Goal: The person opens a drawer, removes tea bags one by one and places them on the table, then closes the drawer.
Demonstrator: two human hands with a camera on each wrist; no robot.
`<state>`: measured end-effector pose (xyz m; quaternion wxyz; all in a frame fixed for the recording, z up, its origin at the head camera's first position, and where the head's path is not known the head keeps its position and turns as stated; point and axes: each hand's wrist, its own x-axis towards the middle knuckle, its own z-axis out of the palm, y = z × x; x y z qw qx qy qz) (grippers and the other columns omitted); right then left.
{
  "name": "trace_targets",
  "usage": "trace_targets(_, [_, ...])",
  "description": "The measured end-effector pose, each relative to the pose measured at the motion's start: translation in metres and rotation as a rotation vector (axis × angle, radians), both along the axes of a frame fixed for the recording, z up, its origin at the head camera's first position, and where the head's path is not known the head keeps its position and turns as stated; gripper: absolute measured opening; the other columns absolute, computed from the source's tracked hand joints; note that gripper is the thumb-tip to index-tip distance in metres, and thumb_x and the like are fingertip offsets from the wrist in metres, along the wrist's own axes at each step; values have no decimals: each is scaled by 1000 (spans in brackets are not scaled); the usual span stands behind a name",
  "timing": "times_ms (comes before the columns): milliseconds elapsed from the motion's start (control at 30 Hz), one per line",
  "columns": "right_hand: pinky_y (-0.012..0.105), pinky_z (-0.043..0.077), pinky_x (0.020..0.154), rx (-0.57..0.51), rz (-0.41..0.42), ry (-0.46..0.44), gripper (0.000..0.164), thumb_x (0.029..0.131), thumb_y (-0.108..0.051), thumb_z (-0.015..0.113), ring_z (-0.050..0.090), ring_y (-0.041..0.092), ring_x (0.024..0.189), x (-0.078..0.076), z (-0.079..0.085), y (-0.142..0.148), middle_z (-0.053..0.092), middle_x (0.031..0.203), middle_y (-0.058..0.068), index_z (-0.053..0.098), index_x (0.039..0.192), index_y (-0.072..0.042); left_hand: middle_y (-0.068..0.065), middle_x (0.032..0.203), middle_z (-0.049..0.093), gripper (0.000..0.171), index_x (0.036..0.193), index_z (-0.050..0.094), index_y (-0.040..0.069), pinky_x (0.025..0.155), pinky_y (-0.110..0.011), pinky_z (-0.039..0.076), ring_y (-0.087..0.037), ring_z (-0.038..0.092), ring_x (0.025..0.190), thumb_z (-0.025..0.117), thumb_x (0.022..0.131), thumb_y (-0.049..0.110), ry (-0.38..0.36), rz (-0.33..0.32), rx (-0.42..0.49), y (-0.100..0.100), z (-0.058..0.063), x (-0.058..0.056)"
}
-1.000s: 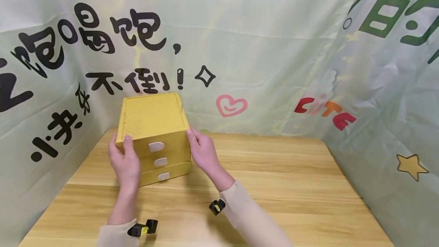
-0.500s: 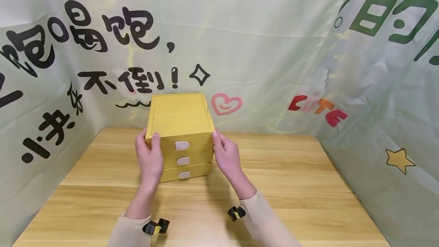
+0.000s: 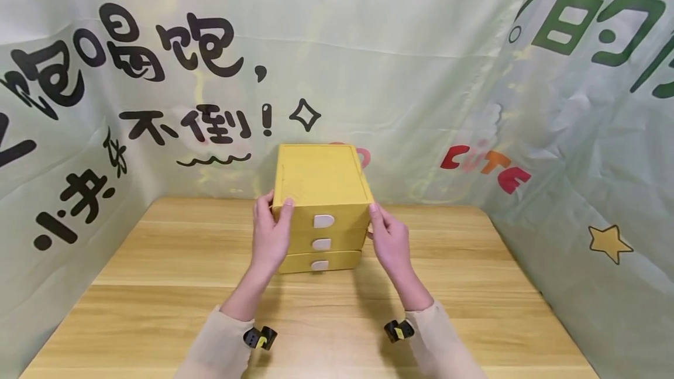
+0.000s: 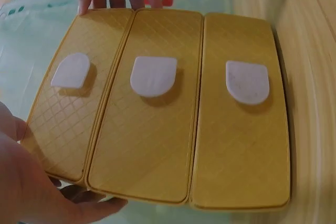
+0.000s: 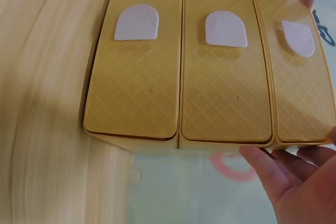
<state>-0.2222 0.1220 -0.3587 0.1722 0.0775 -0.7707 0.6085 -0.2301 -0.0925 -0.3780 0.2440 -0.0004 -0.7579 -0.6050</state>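
Observation:
A yellow mini drawer cabinet with three stacked drawers faces me near the middle of the table. Each drawer front has a waffle pattern and a white rounded pull, such as the top pull; all drawers are closed. My left hand grips its upper left side, thumb at the top front edge. On the opposite side my right hand grips the upper right edge, thumb in front. In the right wrist view the fingers reach along the side. Whether the base touches the table I cannot tell.
The wooden table extends around the cabinet to a back edge by a pale printed curtain. More curtain borders the left and right sides. Black wrist cameras sit at both cuffs.
Both hands have carried or slid the cabinet rightward from the table's left side to near its middle. It has turned to face me more squarely. The grip stays the same.

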Motion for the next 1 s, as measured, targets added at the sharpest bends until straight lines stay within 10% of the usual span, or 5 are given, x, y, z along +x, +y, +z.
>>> trace_targets(367, [31,54,67,12,-90,14,45,92,-45,46,55,13,99,-28,-30,43,55,124,7,54,124,-15,-7,123,36,60,128,37,10,89,-40,43,-16,41,106,46,88,54,-40,-147,-48,25,3,-25])
trace_targets(1000, [43,53,74,7,-67,-24,47,92,-45,45,53,17,103,-47,-28,75,52,127,9,55,124,-12,-7,131,32,69,130,34,10,92,-39,42,-19,39,114,45,85,61,-58,-196,-99,48,5,-48])
